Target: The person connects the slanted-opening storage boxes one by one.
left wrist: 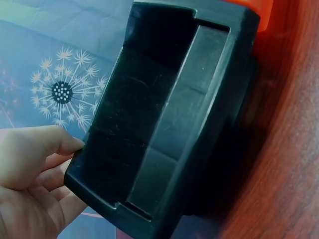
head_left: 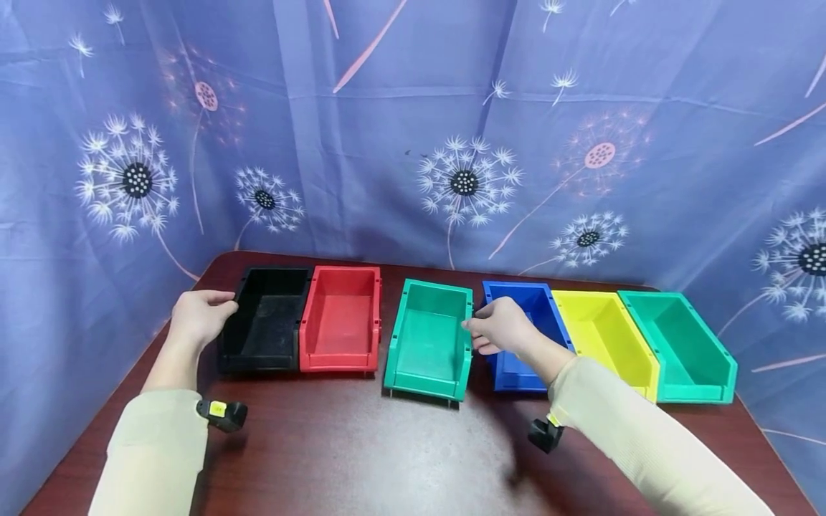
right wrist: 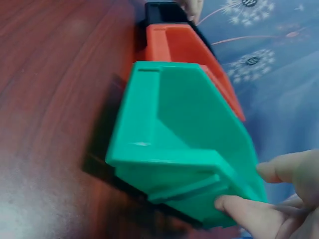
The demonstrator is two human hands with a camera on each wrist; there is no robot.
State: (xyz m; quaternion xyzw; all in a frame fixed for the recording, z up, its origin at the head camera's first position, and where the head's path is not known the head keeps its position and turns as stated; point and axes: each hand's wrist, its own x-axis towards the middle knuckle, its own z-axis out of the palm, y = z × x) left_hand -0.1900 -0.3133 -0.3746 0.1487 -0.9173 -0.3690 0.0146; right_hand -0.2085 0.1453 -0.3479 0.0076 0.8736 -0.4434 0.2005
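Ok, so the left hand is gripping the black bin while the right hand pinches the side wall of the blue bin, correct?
Wrong bin for the right hand: it pinches the side wall of the green bin next to the red bin, as the right wrist view shows. The left hand is gripping the black bin, as you say.

Blue-violet cloth (head_left: 374, 143), creased and softly folded, hangs behind and along both sides of the bench (head_left: 290, 459); white and pink dandelions (head_left: 463, 183) are printed across it; the bench's reddish-brown top shows wood grain and a pale, blurred patch of reflected light (head_left: 426, 459).
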